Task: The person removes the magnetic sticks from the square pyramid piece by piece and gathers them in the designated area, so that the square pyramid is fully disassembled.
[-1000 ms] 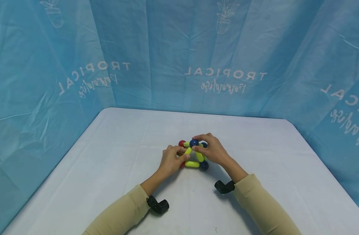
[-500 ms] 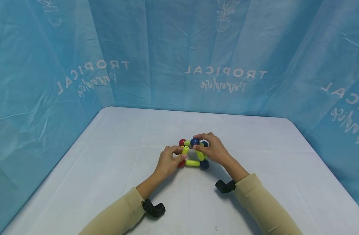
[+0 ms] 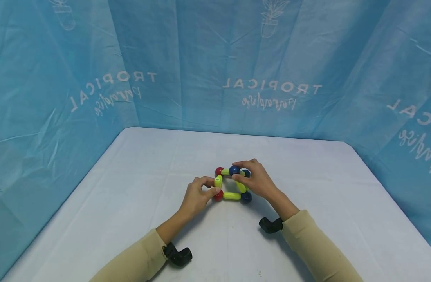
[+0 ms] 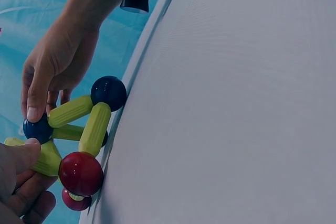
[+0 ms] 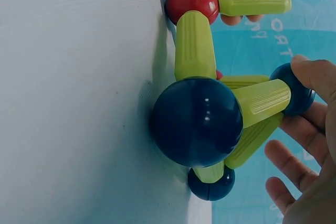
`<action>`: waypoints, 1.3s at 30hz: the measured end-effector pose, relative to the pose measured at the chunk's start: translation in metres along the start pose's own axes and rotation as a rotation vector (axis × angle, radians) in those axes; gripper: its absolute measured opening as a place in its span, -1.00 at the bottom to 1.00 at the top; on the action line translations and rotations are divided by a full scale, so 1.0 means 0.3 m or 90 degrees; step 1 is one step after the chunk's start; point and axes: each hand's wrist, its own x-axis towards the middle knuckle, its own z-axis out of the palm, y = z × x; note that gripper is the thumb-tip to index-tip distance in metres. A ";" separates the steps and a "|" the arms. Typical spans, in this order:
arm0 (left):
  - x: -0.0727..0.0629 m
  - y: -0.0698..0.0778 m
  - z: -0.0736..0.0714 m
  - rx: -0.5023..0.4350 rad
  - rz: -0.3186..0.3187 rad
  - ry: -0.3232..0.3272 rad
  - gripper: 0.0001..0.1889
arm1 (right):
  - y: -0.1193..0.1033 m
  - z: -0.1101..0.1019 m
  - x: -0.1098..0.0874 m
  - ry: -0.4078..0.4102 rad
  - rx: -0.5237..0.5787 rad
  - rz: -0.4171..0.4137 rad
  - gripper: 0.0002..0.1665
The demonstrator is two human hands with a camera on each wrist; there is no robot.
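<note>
A frame of balls joined by yellow-green rods stands on the white table. My left hand (image 3: 197, 194) pinches a rod (image 3: 218, 181) that rises from the front red ball (image 3: 218, 196); the rod's upper end is free in the right wrist view. Between thumb and fingers my right hand (image 3: 255, 177) holds the raised blue ball (image 3: 234, 170). From that ball, a slanted rod (image 5: 262, 102) runs down to the front blue ball (image 3: 246, 197). A front rod (image 3: 232, 196) joins the front red and blue balls. Behind sit another red ball (image 3: 219, 171) and blue ball (image 3: 247, 173).
The white table (image 3: 159, 156) spreads around the frame. A blue printed curtain (image 3: 201, 58) hangs behind and beside it. Black wrist-worn devices sit below the left (image 3: 178, 255) and right (image 3: 270, 225) hands.
My left hand has moved left and slightly toward me, tipping the pinched rod upright and away from the raised blue ball. The right hand stays nearly still on that ball.
</note>
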 end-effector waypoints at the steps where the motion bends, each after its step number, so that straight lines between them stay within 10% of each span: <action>1: -0.002 -0.001 -0.001 -0.002 0.001 0.001 -0.79 | -0.002 0.000 -0.001 0.001 -0.002 -0.002 -0.47; 12: -0.032 -0.007 -0.016 -0.027 -0.002 0.011 -0.78 | -0.012 0.004 -0.010 0.025 -0.014 -0.011 -0.48; 23: -0.059 0.002 0.010 -0.028 0.027 -0.005 -0.81 | -0.023 0.026 -0.048 0.155 -0.127 -0.075 -0.45; 30: -0.078 0.015 -0.001 -0.021 0.036 -0.038 -0.78 | -0.007 0.007 -0.068 0.122 -0.104 -0.092 -0.47; 39: 0.040 0.006 -0.017 0.066 0.040 -0.023 -0.65 | 0.014 -0.014 -0.076 0.074 -0.079 -0.106 -0.48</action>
